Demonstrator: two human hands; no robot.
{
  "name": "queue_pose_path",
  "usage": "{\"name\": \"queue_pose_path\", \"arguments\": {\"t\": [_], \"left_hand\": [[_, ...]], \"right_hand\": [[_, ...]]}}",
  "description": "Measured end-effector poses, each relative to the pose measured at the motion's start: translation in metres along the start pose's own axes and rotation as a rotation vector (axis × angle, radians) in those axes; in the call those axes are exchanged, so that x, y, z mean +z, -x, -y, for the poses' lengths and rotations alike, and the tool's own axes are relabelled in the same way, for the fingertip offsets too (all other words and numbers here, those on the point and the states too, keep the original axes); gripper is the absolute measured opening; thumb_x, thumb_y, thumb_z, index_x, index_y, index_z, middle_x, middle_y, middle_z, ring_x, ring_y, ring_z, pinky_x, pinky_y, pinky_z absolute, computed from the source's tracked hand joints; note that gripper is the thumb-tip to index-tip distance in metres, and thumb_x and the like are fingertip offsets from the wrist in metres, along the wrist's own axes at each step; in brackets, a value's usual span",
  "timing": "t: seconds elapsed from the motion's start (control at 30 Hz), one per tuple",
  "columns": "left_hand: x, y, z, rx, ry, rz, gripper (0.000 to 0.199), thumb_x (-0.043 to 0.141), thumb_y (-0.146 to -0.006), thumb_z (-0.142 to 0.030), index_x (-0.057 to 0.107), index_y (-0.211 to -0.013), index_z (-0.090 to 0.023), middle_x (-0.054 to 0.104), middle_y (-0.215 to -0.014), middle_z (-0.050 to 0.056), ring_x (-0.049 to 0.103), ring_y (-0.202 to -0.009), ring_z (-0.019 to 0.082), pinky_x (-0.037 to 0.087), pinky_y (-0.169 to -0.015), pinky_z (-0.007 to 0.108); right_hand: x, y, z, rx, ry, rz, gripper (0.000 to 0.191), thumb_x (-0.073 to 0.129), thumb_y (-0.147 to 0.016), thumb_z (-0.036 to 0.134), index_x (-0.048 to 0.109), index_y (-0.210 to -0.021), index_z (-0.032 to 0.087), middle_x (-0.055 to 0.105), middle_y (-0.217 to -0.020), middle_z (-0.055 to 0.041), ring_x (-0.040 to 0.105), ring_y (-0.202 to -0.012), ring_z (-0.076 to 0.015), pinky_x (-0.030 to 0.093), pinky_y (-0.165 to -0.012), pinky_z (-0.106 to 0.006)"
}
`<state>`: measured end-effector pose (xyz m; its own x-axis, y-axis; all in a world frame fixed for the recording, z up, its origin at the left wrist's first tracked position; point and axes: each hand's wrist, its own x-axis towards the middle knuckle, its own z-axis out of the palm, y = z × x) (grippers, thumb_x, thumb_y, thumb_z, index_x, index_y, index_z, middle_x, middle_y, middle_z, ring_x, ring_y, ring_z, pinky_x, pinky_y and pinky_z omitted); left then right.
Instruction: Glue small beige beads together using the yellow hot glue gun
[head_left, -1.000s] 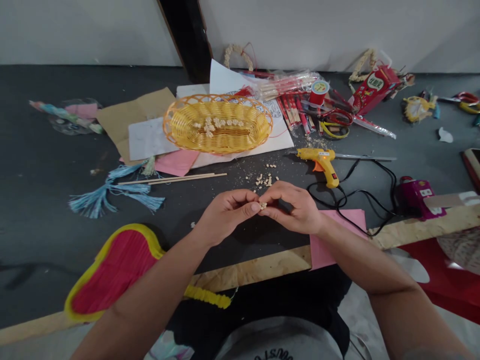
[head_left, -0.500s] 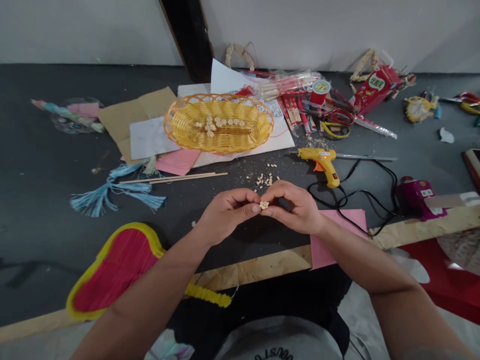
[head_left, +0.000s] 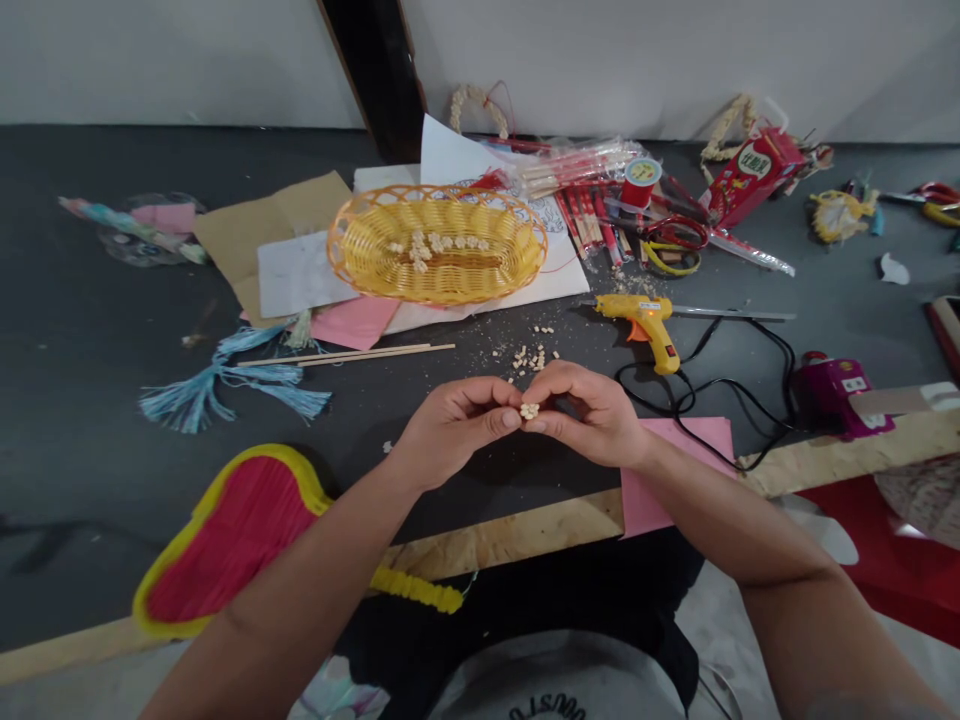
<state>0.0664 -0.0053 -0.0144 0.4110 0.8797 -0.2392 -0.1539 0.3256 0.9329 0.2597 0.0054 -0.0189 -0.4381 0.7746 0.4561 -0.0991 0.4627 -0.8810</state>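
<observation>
Between my fingertips sits a small pale flower-shaped cluster [head_left: 529,411] made of short wooden pieces. My left hand [head_left: 463,425] pinches it from the left with thumb and forefinger. From the other side my right hand [head_left: 589,412] grips it the same way. Just beyond my hands lie loose cut wooden bits [head_left: 531,358] amid crumbs. Farther back, a yellow woven basket [head_left: 465,282] holds several similar clusters [head_left: 420,250]. A yellow hot glue gun [head_left: 651,325] with an orange trigger lies to the right of the loose bits.
Two thin sticks [head_left: 367,354] and a blue tassel [head_left: 225,380] lie at left, above a pink-and-yellow fan-like piece [head_left: 240,540]. Scissors [head_left: 675,235], a thread spool [head_left: 640,185] and a red carton [head_left: 757,172] crowd the back right. A black cord [head_left: 787,370] loops near a purple object [head_left: 836,395].
The cluster has turned very slightly between my fingertips, showing its flower face a little more. Both hands stay in nearly the same place.
</observation>
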Motion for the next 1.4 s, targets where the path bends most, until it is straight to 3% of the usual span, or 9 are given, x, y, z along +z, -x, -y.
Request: {"name": "queue_pose_path", "arguments": {"t": [0.43,0.83,1.4], "left_hand": [[-0.002,-0.0003,0.0044,0.018,-0.003,-0.021,0.03,0.083,-0.071,-0.042,0.071,-0.072,-0.015,0.061,-0.067,-0.001,0.049,-0.063,0.009,0.037,-0.061,0.022],[-0.0011,0.0005,0.0037,0.014,0.012,0.0,0.029,0.084,-0.07,-0.042,0.072,-0.073,-0.015,0.061,-0.067,0.0,0.049,-0.063,0.009,0.038,-0.061,0.022],[-0.0012,-0.0005,0.003,-0.004,0.009,-0.048,0.029,0.084,-0.069,-0.042,0.075,-0.077,-0.015,0.064,-0.071,0.001,0.053,-0.066,0.01,0.042,-0.064,0.023]], "right_hand": [[0.006,0.0025,-0.0025,0.092,-0.07,-0.011,0.01,0.07,-0.089,0.024,0.066,-0.097,0.018,0.064,-0.083,-0.0009,0.059,-0.074,-0.0099,0.05,-0.068,-0.023],[0.0051,0.0029,-0.0035,0.071,-0.122,0.004,0.012,0.07,-0.089,0.024,0.065,-0.098,0.017,0.064,-0.084,-0.0007,0.06,-0.074,-0.0088,0.05,-0.067,-0.022],[0.0012,-0.0001,-0.0027,0.006,0.052,-0.004,0.012,0.068,-0.09,0.023,0.067,-0.102,0.019,0.066,-0.084,-0.0014,0.062,-0.079,-0.0113,0.052,-0.073,-0.025]]}}
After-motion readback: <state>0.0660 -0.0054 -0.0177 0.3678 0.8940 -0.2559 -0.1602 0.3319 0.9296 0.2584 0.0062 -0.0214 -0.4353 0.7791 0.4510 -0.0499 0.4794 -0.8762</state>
